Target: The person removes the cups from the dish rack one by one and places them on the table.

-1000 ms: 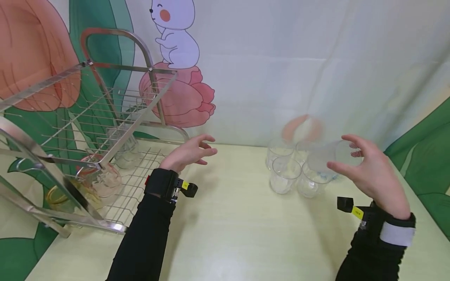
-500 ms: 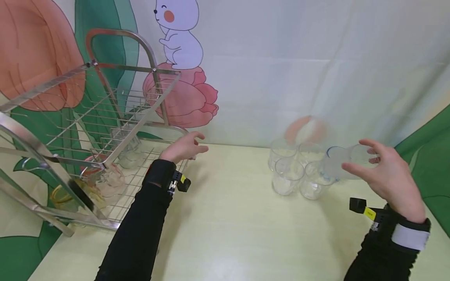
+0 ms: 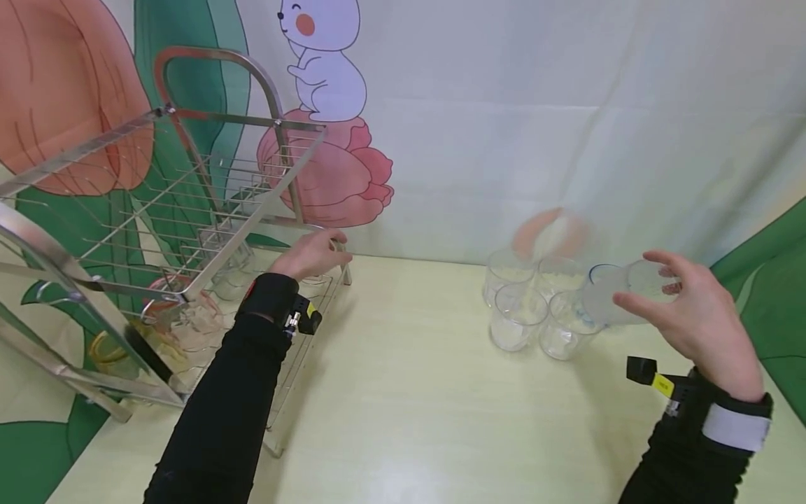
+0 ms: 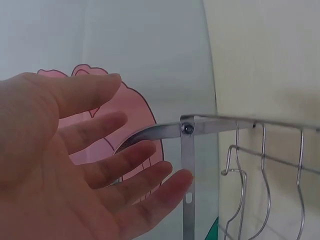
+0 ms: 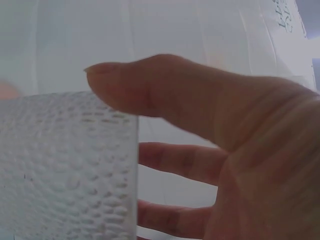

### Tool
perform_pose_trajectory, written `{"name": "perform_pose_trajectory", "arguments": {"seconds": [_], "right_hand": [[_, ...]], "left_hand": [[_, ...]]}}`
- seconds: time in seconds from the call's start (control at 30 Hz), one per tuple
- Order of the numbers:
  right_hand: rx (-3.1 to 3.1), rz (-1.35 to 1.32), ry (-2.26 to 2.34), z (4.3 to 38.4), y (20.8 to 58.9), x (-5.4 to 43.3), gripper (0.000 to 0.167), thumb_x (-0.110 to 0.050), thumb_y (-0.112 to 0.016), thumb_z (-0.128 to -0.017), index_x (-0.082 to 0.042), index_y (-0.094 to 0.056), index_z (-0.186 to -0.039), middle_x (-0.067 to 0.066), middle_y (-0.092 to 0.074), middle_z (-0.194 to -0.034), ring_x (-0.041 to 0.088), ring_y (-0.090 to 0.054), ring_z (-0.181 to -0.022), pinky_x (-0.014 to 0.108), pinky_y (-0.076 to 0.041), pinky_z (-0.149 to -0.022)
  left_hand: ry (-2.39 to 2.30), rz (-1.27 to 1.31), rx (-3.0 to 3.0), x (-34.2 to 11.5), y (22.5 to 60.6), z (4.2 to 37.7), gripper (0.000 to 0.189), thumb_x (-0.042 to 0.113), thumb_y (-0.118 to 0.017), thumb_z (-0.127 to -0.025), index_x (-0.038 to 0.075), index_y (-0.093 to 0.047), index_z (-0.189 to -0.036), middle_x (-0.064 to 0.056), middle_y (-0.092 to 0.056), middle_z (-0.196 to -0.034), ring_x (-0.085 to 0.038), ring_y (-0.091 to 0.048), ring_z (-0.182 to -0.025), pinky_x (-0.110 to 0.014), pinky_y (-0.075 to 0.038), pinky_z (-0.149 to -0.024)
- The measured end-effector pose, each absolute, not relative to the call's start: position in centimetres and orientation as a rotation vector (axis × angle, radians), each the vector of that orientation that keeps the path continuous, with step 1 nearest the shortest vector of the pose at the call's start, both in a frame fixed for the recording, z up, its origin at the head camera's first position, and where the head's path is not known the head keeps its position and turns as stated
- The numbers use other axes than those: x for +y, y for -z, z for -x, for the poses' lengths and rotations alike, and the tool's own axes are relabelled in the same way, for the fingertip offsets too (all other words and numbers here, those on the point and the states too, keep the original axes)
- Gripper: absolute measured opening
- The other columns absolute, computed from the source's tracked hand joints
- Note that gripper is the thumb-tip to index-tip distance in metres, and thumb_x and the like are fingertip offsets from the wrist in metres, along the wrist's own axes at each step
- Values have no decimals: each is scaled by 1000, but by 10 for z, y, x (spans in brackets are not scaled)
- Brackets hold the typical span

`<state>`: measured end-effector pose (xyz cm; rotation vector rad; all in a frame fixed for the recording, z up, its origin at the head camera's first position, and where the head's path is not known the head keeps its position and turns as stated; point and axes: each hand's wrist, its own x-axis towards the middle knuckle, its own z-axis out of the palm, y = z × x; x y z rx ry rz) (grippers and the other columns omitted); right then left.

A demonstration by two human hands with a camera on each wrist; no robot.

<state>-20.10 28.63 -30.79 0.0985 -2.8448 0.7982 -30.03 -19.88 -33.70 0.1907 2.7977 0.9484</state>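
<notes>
My right hand (image 3: pixel 702 315) grips a clear glass tumbler (image 3: pixel 613 297), held tilted on its side above the right of the table. In the right wrist view, the thumb (image 5: pixel 145 87) lies on the tumbler's edge, and its bumpy wall (image 5: pixel 65 165) extends left. Several clear glasses stand grouped just left of it, among them a front glass (image 3: pixel 518 318). My left hand (image 3: pixel 308 255) is at the right end of the metal dish rack (image 3: pixel 217 276). Its fingers are spread and loosely bent in the left wrist view, near a metal upright (image 4: pixel 188 200); whether they touch is unclear.
On the rack's lower tier sit a clear glass (image 3: pixel 229 280), a pinkish glass (image 3: pixel 195 325) and a yellowish glass (image 3: pixel 116 353). The wire upper tier (image 3: pixel 170 189) overhangs them. A printed curtain (image 3: pixel 472 126) hangs behind the pale table (image 3: pixel 441 406).
My left hand has moved left to the rack's end. The right hand has shifted slightly right with the tumbler, then stayed nearly still. The view has turned slightly.
</notes>
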Motion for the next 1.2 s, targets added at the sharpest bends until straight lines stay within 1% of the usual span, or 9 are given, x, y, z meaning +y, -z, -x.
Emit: {"name": "perform_pose_trajectory", "arguments": {"seconds": [0.27,0.47,0.7,0.9,0.97,1.03,1.07,1.17,1.2], "right_hand": [[-2842,-98,-808,201,309,290,86,-54,-67,-87,-3,-35,-148,34,-40,-136,51,-43,-115,59,-45,-72],[-2862,-61,-807,201,315,294,84,-55,-66,-88,-3,-37,-147,33,-40,-135,50,-43,-114,56,-46,-70],[-2866,-49,-802,203,320,302,84,-53,-66,-88,-1,-36,-147,35,-40,-134,51,-44,-113,56,-46,-71],[-2884,-10,-769,206,322,309,84,-51,-65,-90,3,-33,-147,39,-39,-133,53,-45,-112,56,-46,-71],[-2884,17,-750,205,322,312,84,-50,-64,-91,3,-33,-147,40,-38,-133,53,-45,-110,57,-46,-70],[-2881,43,-734,204,322,314,83,-48,-64,-92,4,-32,-148,42,-38,-133,53,-46,-108,58,-45,-69],[-2881,55,-731,204,322,314,83,-48,-64,-92,5,-31,-148,42,-37,-133,53,-46,-107,58,-45,-69],[-2878,70,-719,205,322,316,83,-47,-64,-92,5,-31,-148,43,-38,-132,54,-46,-105,58,-44,-69],[-2881,73,-720,206,323,317,83,-47,-63,-92,6,-31,-148,43,-37,-132,55,-46,-105,58,-44,-69]], "left_hand": [[-867,-184,2830,-214,331,302,44,25,-54,-101,1,-48,-137,-23,-45,-138,-41,-44,-122,-56,-42,-97],[-806,-216,2839,-230,329,306,46,22,-51,-102,-3,-44,-140,-26,-42,-141,-43,-43,-125,-54,-42,-98],[-805,-96,2855,-245,330,309,46,21,-50,-102,-4,-43,-140,-28,-38,-145,-45,-41,-127,-56,-40,-99],[-866,40,2920,-248,330,309,43,16,-47,-102,-3,-43,-140,-26,-41,-142,-42,-45,-120,-55,-41,-96],[-917,89,2928,-248,329,309,43,16,-43,-102,-2,-40,-142,-25,-40,-142,-41,-44,-120,-55,-39,-97],[-975,136,2935,-249,329,308,43,15,-38,-103,-1,-38,-142,-24,-40,-140,-40,-44,-116,-54,-39,-95],[-996,155,2946,-249,329,308,42,14,-35,-103,-2,-38,-141,-24,-41,-137,-39,-44,-112,-53,-39,-92],[-1002,247,3045,-250,331,308,36,11,-32,-101,-1,-46,-132,-25,-47,-121,-39,-45,-95,-51,-39,-81],[-983,268,3083,-251,332,308,36,9,-32,-100,-2,-46,-131,-26,-48,-120,-39,-45,-95,-51,-38,-82]]}}
